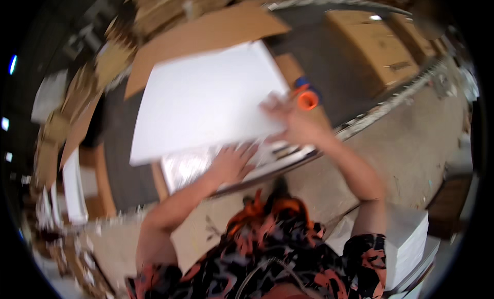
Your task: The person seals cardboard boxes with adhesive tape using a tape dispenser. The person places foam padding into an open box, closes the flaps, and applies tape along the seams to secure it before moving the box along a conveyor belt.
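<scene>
A large white flat sheet, perhaps foam (211, 98), lies over an open cardboard box (206, 34) whose far flap is folded out. Below the sheet's near edge shows a shiny plastic-wrapped item (185, 170). My left hand (231, 164) lies on this wrapping with its fingers stretched out. At the sheet's right edge is my right hand (290, 121), fingers spread and blurred by motion; whether it touches the sheet I cannot tell. An orange and blue tape dispenser (309, 99) is just beyond my right wrist, by the box's right flap.
The box rests on a dark conveyor belt (329, 62) with a pale side rail (378, 113). Closed cartons (370, 49) stand at the far right. Another open box (100, 180) with white sheets is at left. White stacked blocks (406, 247) sit near my right elbow.
</scene>
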